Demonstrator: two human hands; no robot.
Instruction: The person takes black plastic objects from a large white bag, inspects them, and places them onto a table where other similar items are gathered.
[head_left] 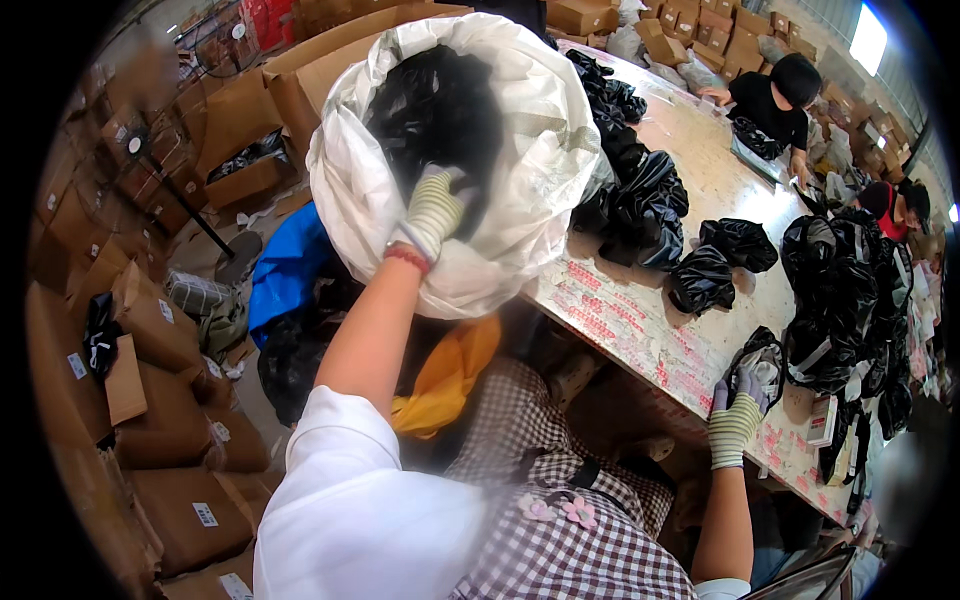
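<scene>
A large white woven sack [545, 200] stands with its mouth spread wide at the left end of the table. My left hand [435, 215], in a striped knitted glove, reaches into it. Its fingers curl into a black plastic bag [435, 105] there, and the fingertips are partly hidden and smeared. By the table's near edge, my right hand [738, 422], gloved alike with greyish fingers, grips the near side of a small black plastic bag with pale contents [762, 358]. Beyond it lie two black plastic bundles [738, 243].
Black bags heap on the table [625, 310] beside the sack and in a tall pile [835, 290] at right. A small white box [822, 420] lies near that pile. Cardboard boxes [165, 400] and a stand fan [185, 195] fill the left. Co-workers [775, 105] work across the table.
</scene>
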